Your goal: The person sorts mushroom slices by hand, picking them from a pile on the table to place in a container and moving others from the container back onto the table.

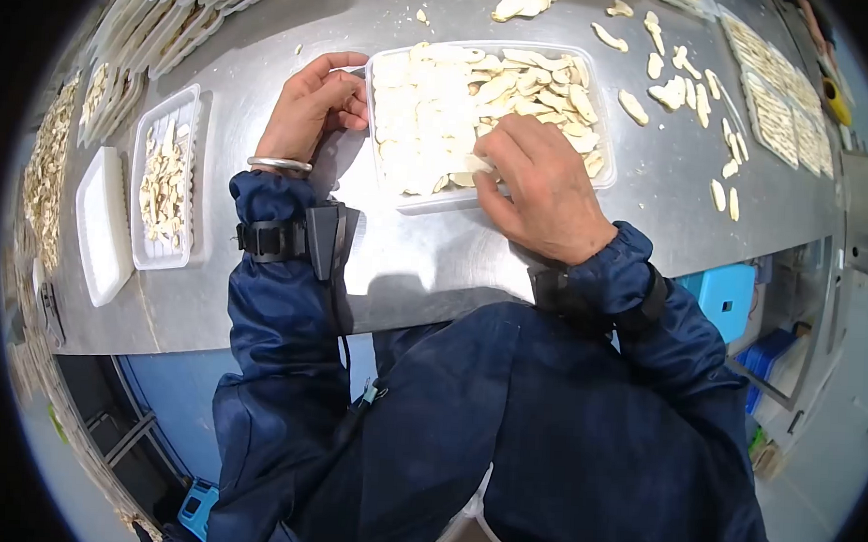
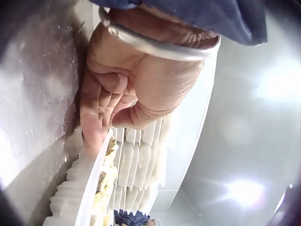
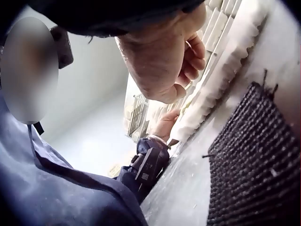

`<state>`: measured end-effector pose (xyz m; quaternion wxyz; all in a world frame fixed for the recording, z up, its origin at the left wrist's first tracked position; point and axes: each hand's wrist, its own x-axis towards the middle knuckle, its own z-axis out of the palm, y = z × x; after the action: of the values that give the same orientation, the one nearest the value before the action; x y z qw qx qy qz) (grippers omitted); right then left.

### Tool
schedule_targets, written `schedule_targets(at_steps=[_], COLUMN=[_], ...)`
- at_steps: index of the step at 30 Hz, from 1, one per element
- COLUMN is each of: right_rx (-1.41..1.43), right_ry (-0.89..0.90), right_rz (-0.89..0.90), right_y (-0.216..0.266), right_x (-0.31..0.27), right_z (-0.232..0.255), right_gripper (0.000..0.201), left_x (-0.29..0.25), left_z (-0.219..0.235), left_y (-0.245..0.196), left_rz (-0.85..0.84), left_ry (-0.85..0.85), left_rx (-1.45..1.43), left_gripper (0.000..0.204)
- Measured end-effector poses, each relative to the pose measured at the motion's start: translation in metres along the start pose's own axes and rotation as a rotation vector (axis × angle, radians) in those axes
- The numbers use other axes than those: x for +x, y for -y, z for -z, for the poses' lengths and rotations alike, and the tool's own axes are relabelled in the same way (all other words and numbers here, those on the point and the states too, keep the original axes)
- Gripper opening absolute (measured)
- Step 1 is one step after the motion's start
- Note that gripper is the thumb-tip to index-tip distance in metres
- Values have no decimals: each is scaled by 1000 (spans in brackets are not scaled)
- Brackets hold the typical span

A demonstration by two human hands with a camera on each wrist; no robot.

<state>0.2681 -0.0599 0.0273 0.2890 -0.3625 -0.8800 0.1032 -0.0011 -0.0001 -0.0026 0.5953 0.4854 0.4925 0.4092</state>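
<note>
A clear plastic tray (image 1: 608, 104) filled with pale mushroom slices (image 1: 549, 87) lies on the metal table. On its left side the slices are laid in close rows, while those at the right are looser. At the tray's left edge, my left hand (image 1: 310, 109) touches the rim with its fingertips. The left wrist view shows its fingers (image 2: 92, 134) along the outer wall, right at the rim. My right hand (image 1: 544, 184) is over the front middle of the tray, fingers curled, and pinches a pale mushroom slice (image 1: 476, 164) between thumb and fingertips.
Loose slices (image 1: 674, 93) are scattered at the right and a small pile (image 1: 525, 2) lies behind the tray. Filled trays (image 1: 786, 93) line the far right. A part-filled tray (image 1: 188, 173), a white tray (image 1: 107, 228) and stacked trays (image 1: 164, 27) stand at left.
</note>
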Motion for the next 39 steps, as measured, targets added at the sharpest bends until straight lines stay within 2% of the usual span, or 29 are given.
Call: schedule_targets(at_steps=[12,15,18,22,24,27,30,34,39], right_rx=[-17,-9,-116,-338,-482,-540,-438,-535,-482], right_ry=[28,-70,-173,-270,-192,65,85,117,86], right_rz=[-16,-37,-148,-353,-532,-673,-796,-881,-921], right_y=[0,-7,-37,-122,-155,-189,-199,-219,-233], right_x=[2,0,-13,-52,-71,-85,-78,-74,-80], right_z=[1,18,57,123,152,172,163,146,136], right_gripper=[21,23,20,10,9,17,22,29,27], left_x=[-3,-3,-3,-1,-1,0,2,1,1], left_z=[-4,-6,-5,-5,-3,-2,0,-2,0], left_y=[-4,-5,-6,-4,-2,1,2,1,2], left_rz=[42,35,39,25,17,6,5,19,18], left_ry=[-49,-69,-46,-17,-10,-7,-20,-40,-21], left_rx=[35,5,18,-27,-43,-64,-48,-56,-77], left_gripper=[34,33,32,31,31,31,31,31,32])
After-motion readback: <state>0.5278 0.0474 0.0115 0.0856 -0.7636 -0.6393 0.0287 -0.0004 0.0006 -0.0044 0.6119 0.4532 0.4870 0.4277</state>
